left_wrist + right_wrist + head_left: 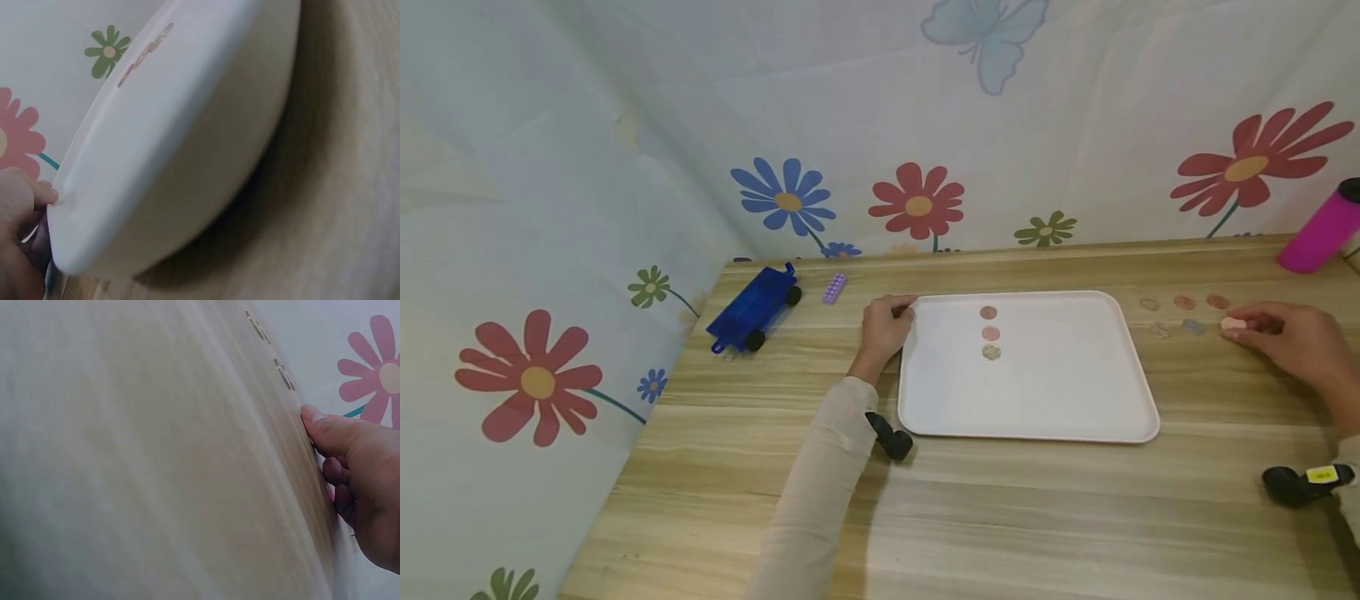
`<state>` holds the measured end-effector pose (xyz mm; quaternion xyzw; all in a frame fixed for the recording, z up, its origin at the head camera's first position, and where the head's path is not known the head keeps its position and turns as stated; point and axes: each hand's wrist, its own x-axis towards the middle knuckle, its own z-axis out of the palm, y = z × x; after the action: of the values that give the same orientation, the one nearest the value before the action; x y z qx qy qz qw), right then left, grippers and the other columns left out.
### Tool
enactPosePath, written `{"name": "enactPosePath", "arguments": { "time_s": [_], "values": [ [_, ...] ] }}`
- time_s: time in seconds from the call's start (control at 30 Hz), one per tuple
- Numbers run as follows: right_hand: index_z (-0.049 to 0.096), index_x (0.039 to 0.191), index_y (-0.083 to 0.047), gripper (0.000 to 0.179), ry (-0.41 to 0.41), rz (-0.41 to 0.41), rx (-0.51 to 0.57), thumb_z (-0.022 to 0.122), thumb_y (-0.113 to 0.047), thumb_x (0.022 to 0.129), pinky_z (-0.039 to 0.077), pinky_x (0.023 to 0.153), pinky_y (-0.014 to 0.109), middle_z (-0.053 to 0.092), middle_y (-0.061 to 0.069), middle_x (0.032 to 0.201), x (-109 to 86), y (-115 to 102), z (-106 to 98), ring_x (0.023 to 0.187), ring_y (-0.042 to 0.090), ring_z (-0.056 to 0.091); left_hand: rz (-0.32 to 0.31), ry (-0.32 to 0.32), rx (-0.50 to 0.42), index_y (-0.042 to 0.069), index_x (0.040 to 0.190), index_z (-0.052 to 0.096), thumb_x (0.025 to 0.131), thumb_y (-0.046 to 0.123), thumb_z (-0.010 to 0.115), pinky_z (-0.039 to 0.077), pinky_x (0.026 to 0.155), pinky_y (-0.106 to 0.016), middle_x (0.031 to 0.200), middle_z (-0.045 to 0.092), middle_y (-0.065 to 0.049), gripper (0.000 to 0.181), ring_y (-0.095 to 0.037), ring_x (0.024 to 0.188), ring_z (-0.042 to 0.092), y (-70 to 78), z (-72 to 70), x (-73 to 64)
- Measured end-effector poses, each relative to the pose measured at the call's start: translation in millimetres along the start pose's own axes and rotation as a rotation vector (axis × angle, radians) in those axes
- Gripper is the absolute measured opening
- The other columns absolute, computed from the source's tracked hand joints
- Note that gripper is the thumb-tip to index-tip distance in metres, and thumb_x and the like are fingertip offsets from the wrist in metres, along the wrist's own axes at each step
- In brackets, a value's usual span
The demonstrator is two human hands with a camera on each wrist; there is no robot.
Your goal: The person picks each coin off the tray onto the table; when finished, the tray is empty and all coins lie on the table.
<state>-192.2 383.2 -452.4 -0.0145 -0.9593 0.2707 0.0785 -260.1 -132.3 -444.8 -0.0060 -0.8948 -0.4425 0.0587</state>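
A white rectangular tray (1037,392) lies on the wooden table. Its far left corner is gripped by my left hand (886,327), the thumb over the rim in the left wrist view. Three coins stand in a column on the tray: two copper-coloured ones (988,312) and a paler one (991,352). To the right of the tray, several more coins (1184,302) lie on the table in two rows. At the end of the nearer row my right hand (1292,337) pinches a pale pinkish coin (1232,323) between thumb and index finger. The right wrist view hides that coin.
A blue toy wagon (752,308) with black wheels stands at the far left, beside a purple toy brick (834,288). A magenta bottle (1321,227) with a black lid stands at the far right. Flower-patterned cloth (850,108) hangs behind the table.
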Motion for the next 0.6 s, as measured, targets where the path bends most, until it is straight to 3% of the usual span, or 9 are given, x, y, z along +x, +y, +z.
{"name": "enactPosePath", "arguments": {
  "time_s": [0.13, 0.33, 0.4, 0.5, 0.6],
  "values": [
    [0.066, 0.119, 0.013, 0.048, -0.01, 0.033, 0.005, 0.064, -0.032, 0.1, 0.034, 0.056, 0.012, 0.069, 0.028, 0.09, 1.2, 1.9, -0.1, 0.065, -0.014, 0.035, 0.001, -0.005, 0.004, 0.006, 0.122, 0.075, 0.098, 0.006, 0.062, 0.058, 0.09, -0.039, 0.116, 0.074, -0.016, 0.027, -0.029, 0.105, 0.07, 0.1, 0.1, -0.7],
    [0.067, 0.119, 0.013, 0.053, -0.034, 0.066, 0.008, 0.065, -0.037, 0.099, 0.035, 0.057, 0.015, 0.072, 0.011, 0.08, 4.1, 4.0, -2.1, 0.065, -0.01, 0.037, -0.005, -0.011, -0.009, 0.006, 0.122, 0.074, 0.099, 0.006, 0.061, 0.058, 0.089, -0.038, 0.116, 0.074, -0.016, 0.027, -0.028, 0.105, 0.069, -0.6, 0.4, -0.7],
    [0.066, 0.119, 0.013, 0.051, -0.046, 0.073, 0.012, 0.065, -0.034, 0.1, 0.036, 0.057, 0.014, 0.074, 0.017, 0.083, 4.3, 4.3, -3.3, 0.065, -0.013, 0.036, -0.003, -0.011, -0.011, 0.006, 0.122, 0.075, 0.099, 0.006, 0.062, 0.058, 0.089, -0.037, 0.116, 0.074, -0.016, 0.027, -0.028, 0.105, 0.069, -0.7, 0.5, -0.6],
    [0.064, 0.121, 0.012, 0.049, -0.071, 0.091, 0.021, 0.065, -0.032, 0.1, 0.037, 0.058, 0.014, 0.071, 0.033, 0.105, 3.9, 4.4, -4.6, 0.066, -0.019, 0.033, -0.006, -0.012, -0.012, 0.006, 0.122, 0.074, 0.099, 0.006, 0.062, 0.058, 0.089, -0.037, 0.116, 0.074, -0.016, 0.027, -0.028, 0.104, 0.07, -0.9, 0.6, -0.3],
    [0.064, 0.121, 0.012, 0.045, -0.077, 0.086, 0.022, 0.064, -0.028, 0.101, 0.038, 0.058, 0.013, 0.067, 0.037, 0.115, 3.8, 3.7, -4.8, 0.067, -0.021, 0.033, -0.009, -0.012, -0.015, 0.006, 0.122, 0.074, 0.098, 0.006, 0.062, 0.058, 0.089, -0.038, 0.115, 0.074, -0.016, 0.027, -0.028, 0.104, 0.069, -1.4, 0.5, 0.2]
  ]
}}
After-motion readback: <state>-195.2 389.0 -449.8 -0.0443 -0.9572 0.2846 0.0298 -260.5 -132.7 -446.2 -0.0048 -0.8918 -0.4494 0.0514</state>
